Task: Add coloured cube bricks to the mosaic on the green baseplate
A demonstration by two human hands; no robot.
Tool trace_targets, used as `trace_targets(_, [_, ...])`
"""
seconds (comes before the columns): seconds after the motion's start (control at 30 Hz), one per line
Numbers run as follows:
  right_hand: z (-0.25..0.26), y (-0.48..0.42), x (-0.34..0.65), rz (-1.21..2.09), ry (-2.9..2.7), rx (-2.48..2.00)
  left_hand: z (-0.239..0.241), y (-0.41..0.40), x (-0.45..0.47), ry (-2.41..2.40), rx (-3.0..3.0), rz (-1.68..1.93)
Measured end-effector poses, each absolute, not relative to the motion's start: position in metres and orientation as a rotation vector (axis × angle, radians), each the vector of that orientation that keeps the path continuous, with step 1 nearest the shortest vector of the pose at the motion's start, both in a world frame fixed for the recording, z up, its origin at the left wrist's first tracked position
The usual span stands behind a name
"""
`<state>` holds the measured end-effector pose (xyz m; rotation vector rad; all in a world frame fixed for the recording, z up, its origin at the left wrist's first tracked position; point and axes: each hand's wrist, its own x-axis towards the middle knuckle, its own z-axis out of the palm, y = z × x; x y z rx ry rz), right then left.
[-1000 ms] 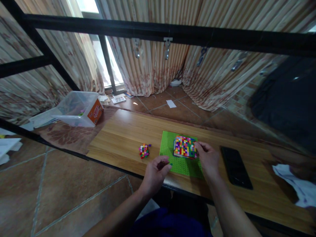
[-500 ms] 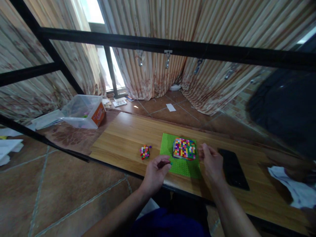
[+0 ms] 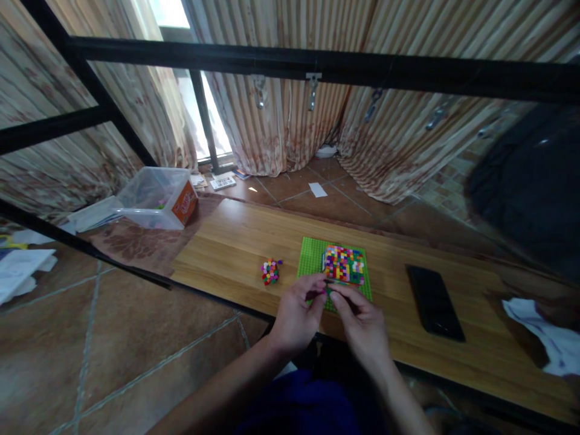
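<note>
A green studded baseplate lies on the wooden table, with a block of many-coloured small bricks built on its far right part. My left hand and my right hand meet over the plate's near edge, fingertips pinched together on something small that I cannot make out. A small heap of loose coloured bricks sits on the table left of the plate, apart from both hands.
A black phone lies flat to the right of the plate. A clear plastic box with an orange label stands at the far left. White cloth lies at the right edge. A black metal frame crosses overhead.
My right hand has left the right side of the brick block and come in to meet my left hand at the plate's near edge. The view has shifted slightly.
</note>
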<state>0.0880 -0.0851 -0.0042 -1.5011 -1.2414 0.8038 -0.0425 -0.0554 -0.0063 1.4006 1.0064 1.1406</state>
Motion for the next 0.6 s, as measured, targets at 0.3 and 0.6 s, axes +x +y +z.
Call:
trace_targets(0.3, [-0.014, -0.091, 0.083, 0.463, -1.365, -1.512, -0.008, -0.059, -0.032, 1.074, 1.322, 1.181])
trace_targets(0.6, [-0.018, -0.066, 0.101, 0.163, -1.553, -1.582, -0.029, -0.049, -0.032, 1.126, 1.139, 1.156])
